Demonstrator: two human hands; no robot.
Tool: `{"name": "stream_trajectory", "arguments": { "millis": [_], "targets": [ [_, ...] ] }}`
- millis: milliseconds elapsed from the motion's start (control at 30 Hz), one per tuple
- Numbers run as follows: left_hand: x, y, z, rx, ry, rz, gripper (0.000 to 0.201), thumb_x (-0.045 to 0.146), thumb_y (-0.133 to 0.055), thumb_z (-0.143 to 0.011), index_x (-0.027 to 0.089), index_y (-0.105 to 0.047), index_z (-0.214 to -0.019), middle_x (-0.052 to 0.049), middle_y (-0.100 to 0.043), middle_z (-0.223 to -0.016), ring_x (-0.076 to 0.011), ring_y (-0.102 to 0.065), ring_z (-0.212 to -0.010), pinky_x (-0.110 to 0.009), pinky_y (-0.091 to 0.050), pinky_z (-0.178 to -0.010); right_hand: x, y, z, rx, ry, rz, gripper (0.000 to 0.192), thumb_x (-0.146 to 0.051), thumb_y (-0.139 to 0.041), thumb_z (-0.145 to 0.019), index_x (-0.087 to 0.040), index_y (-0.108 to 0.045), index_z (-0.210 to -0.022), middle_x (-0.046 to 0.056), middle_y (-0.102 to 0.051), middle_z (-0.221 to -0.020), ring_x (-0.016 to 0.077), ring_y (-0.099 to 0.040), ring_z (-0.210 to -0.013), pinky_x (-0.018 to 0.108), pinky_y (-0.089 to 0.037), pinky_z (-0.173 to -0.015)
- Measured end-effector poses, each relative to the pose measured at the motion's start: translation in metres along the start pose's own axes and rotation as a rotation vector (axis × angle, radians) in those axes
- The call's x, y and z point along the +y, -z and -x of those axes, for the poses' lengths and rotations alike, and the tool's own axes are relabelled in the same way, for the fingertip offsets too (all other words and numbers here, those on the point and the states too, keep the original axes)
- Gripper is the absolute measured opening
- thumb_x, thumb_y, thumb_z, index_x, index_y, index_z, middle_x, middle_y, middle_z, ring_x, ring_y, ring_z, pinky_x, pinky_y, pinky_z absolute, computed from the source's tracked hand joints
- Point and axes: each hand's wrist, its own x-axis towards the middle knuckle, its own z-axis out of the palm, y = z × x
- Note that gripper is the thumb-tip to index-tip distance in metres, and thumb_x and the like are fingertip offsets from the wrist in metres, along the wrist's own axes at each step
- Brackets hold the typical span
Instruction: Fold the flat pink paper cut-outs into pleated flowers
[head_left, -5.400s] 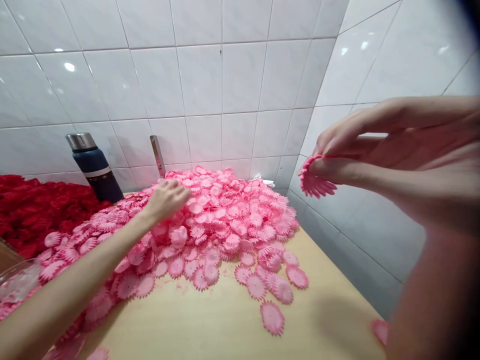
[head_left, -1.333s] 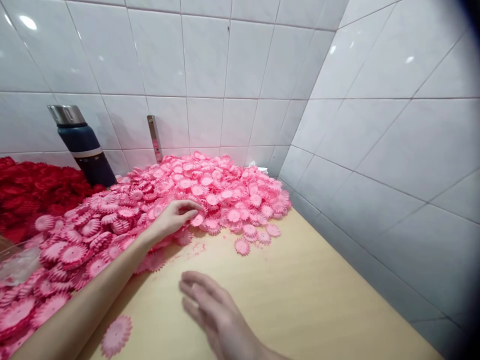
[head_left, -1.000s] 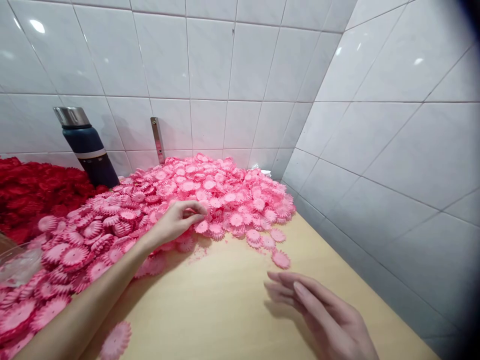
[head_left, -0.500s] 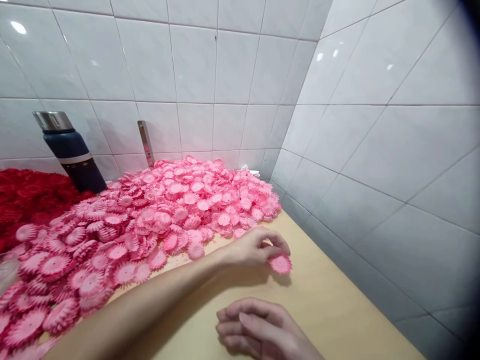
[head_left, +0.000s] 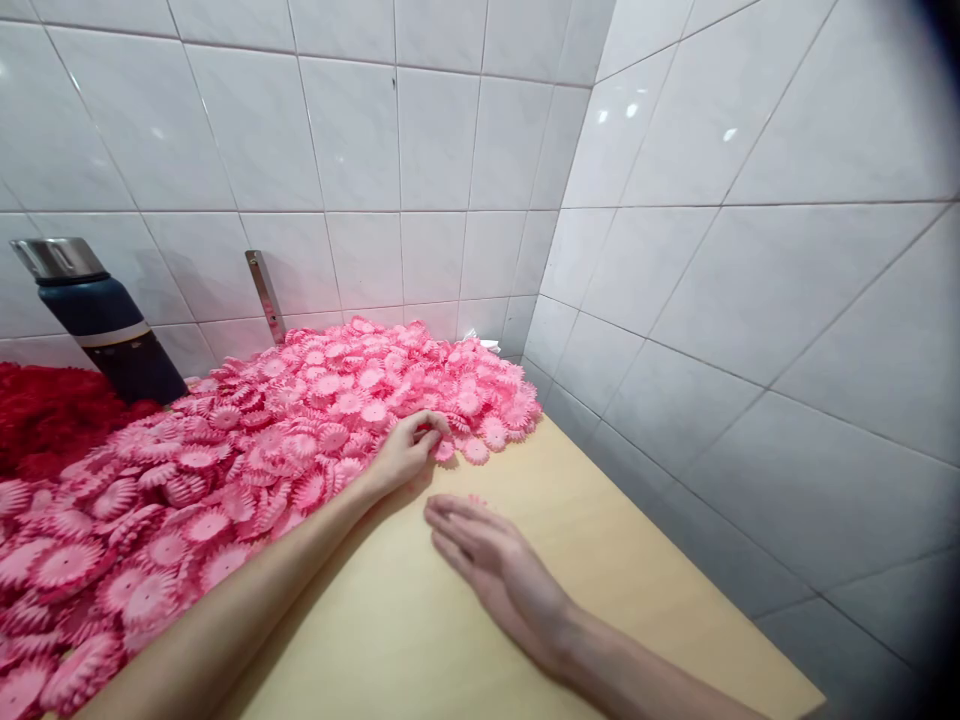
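At the right edge of the pink heap, my left hand (head_left: 411,448) has its thumb and fingers closed at a pink flower-shaped disc (head_left: 445,454), which they partly cover. My right hand (head_left: 495,555) is palm-down above the table, fingers stretched out. Just beyond its fingers shows the notched rim of another pink disc (head_left: 478,500), mostly hidden by the hand. The heap of pink discs (head_left: 330,385) spreads across the left and back of the table; each disc is round, with a frilled edge.
Behind the heap, a dark blue bottle (head_left: 112,335) with a steel cap stands beside a red pile (head_left: 60,415). A metal strip (head_left: 265,295) leans on the white tiled wall (head_left: 360,150). The wooden table (head_left: 600,560) ends along a tiled wall on the right.
My left hand has moved left and back from the disc on the bare wood to the heap's edge. My right hand has moved forward over the table, its fingers straightened. The view has shifted right.
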Motion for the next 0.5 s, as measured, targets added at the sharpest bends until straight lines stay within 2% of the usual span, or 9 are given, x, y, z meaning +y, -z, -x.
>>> {"name": "stream_trajectory", "arguments": {
  "millis": [67, 133, 233, 300, 367, 400, 433, 467, 500],
  "targets": [
    [-0.002, 0.008, -0.001, 0.023, -0.006, -0.011, 0.010, 0.019, -0.052, -0.083, 0.015, -0.061, -0.079, -0.003, -0.062, -0.081, -0.0148, -0.056, -0.074, -0.025, -0.045, -0.069, -0.024, 0.026, -0.011, 0.115, 0.114, 0.063, 0.023, -0.018, -0.075, -0.070, -0.013, -0.070, -0.092, 0.011, -0.067, -0.115, 0.0242, -0.056, -0.119, 0.036, -0.042, -0.107],
    [-0.003, 0.015, -0.003, 0.034, -0.007, -0.016, 0.011, 0.019, -0.052, -0.082, 0.015, -0.061, -0.079, -0.004, -0.063, -0.083, -0.0156, -0.057, -0.077, -0.026, -0.045, -0.071, -0.055, 0.060, -0.019, 0.396, 0.313, 0.088, 0.019, -0.009, -0.075, -0.066, -0.012, -0.070, -0.084, 0.014, -0.070, -0.105, 0.0268, -0.063, -0.108, 0.041, -0.049, -0.100],
    [-0.004, 0.020, -0.003, 0.041, -0.004, -0.012, 0.011, 0.017, -0.052, -0.081, 0.014, -0.062, -0.078, -0.004, -0.063, -0.082, -0.0153, -0.058, -0.075, -0.025, -0.046, -0.069, -0.102, 0.110, -0.023, 0.713, 0.566, 0.047, 0.012, -0.004, -0.061, -0.071, -0.016, -0.062, -0.073, 0.009, -0.068, -0.096, 0.0190, -0.062, -0.108, 0.033, -0.050, -0.100],
    [-0.003, 0.020, -0.003, 0.038, -0.001, -0.005, 0.011, 0.016, -0.052, -0.080, 0.014, -0.063, -0.077, -0.003, -0.063, -0.079, -0.0143, -0.058, -0.072, -0.024, -0.046, -0.067, -0.121, 0.125, -0.017, 0.840, 0.718, 0.032, 0.016, -0.002, -0.057, -0.071, -0.018, -0.059, -0.074, 0.006, -0.067, -0.095, 0.0160, -0.062, -0.108, 0.030, -0.052, -0.097],
    [-0.002, 0.018, -0.003, 0.029, 0.004, 0.003, 0.010, 0.017, -0.053, -0.081, 0.014, -0.063, -0.077, -0.003, -0.064, -0.078, -0.0136, -0.058, -0.070, -0.024, -0.045, -0.066, -0.118, 0.117, -0.005, 0.824, 0.784, 0.053, 0.015, -0.006, -0.061, -0.071, -0.018, -0.062, -0.079, 0.007, -0.068, -0.096, 0.0171, -0.067, -0.096, 0.028, -0.058, -0.086],
    [0.000, 0.017, -0.003, 0.023, 0.009, 0.006, 0.010, 0.018, -0.054, -0.081, 0.014, -0.063, -0.078, -0.003, -0.065, -0.077, -0.0131, -0.057, -0.068, -0.023, -0.045, -0.064, -0.107, 0.104, 0.003, 0.735, 0.765, 0.091, 0.015, -0.011, -0.064, -0.073, -0.019, -0.064, -0.086, 0.008, -0.068, -0.103, 0.0178, -0.069, -0.089, 0.029, -0.060, -0.077],
    [0.001, 0.016, -0.004, 0.018, 0.015, 0.009, 0.010, 0.019, -0.055, -0.081, 0.014, -0.063, -0.078, -0.003, -0.065, -0.077, -0.0125, -0.057, -0.066, -0.023, -0.044, -0.062, -0.091, 0.088, 0.012, 0.631, 0.681, 0.126, 0.021, -0.018, -0.066, -0.075, -0.022, -0.065, -0.096, 0.007, -0.067, -0.112, 0.0174, -0.069, -0.082, 0.029, -0.060, -0.067],
    [0.002, 0.015, -0.004, 0.013, 0.022, 0.009, 0.010, 0.020, -0.055, -0.082, 0.014, -0.063, -0.078, -0.002, -0.065, -0.075, -0.0119, -0.056, -0.063, -0.022, -0.043, -0.060, -0.071, 0.068, 0.020, 0.504, 0.538, 0.147, 0.027, -0.026, -0.065, -0.079, -0.025, -0.064, -0.106, 0.007, -0.067, -0.116, 0.0181, -0.069, -0.077, 0.030, -0.059, -0.059],
    [0.003, 0.013, -0.005, 0.010, 0.029, 0.007, 0.010, 0.021, -0.056, -0.082, 0.014, -0.062, -0.078, -0.002, -0.064, -0.074, -0.0112, -0.054, -0.061, -0.022, -0.042, -0.058, -0.048, 0.048, 0.028, 0.352, 0.343, 0.120, 0.031, -0.036, -0.063, -0.082, -0.025, -0.063, -0.111, 0.009, -0.068, -0.113, 0.0213, -0.070, -0.077, 0.034, -0.058, -0.059]
  ]
}}
